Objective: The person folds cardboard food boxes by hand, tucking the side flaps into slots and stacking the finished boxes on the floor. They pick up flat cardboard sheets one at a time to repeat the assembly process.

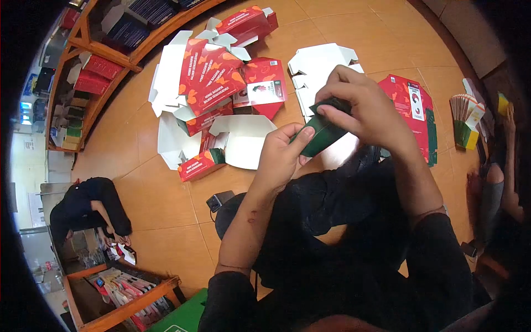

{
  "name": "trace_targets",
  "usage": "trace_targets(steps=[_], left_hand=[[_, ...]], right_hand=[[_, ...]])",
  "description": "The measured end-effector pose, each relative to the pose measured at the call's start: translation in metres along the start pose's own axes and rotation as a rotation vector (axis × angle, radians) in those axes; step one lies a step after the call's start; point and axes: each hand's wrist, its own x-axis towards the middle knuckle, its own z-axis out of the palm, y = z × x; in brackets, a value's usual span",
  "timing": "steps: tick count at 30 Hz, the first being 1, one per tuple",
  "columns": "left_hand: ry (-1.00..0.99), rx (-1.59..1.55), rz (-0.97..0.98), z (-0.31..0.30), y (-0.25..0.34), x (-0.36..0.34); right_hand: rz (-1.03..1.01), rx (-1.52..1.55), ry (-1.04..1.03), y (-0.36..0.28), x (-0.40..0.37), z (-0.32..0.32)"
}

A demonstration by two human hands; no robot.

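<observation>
Between both hands is a green folded carton piece (pixel 323 136), part of a box whose white inside faces up near my lap. My left hand (pixel 285 152) pinches its lower left end, thumb on top. Curled over the upper end, my right hand (pixel 359 105) presses its thumb and fingers on a dark green flap. Just beyond my hands lies a flat white carton sheet (pixel 323 63) with cut flaps. To the right of my right hand a flat red and green carton (pixel 406 110) rests on the floor.
A pile of red and orange cartons (pixel 207 74) lies ahead on the left. Wooden shelves (pixel 133 55) hold boxes. A person in dark clothes (pixel 94 205) bends at far left. Another person's limbs (pixel 511 149) show at far right, beside a fan of cartons (pixel 464 116).
</observation>
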Motion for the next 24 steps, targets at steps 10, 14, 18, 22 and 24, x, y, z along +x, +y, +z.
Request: trace_targets(steps=[10,14,18,22,24], left_hand=[[0.391,0.89,0.621,0.001,0.037,-0.016],[0.58,0.602,1.205,0.003,0.012,-0.056],[0.446,0.546,0.677,0.007,-0.01,-0.022],[0.406,0.548,0.729,-0.004,-0.006,-0.004],[0.421,0.501,0.594,-0.005,0.005,-0.005]], right_hand=[[0.096,0.099,-0.436,0.022,-0.004,-0.006],[0.131,0.285,-0.147,0.025,-0.007,-0.022],[0.197,0.529,0.085,0.022,-0.007,-0.015],[0.177,0.563,-0.011,0.02,-0.008,-0.006],[0.169,0.598,-0.068,0.021,-0.008,0.0]])
